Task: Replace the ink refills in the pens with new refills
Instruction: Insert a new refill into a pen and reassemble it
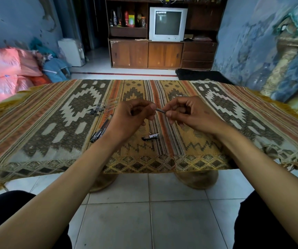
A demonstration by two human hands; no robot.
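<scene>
Both hands, left hand (133, 115) and right hand (184, 112), pinch a mostly hidden pen piece (160, 110).

Pens (100, 129) left, cap (150, 136) beneath; right cloth (234, 126) bare.

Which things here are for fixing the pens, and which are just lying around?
For the job:
- thin pen part pinched between left hand and right hand
- pens on the cloth
- black pen piece
- small parts pile

Just lying about:
- television
- pink bags
- bottles on the shelf
</scene>
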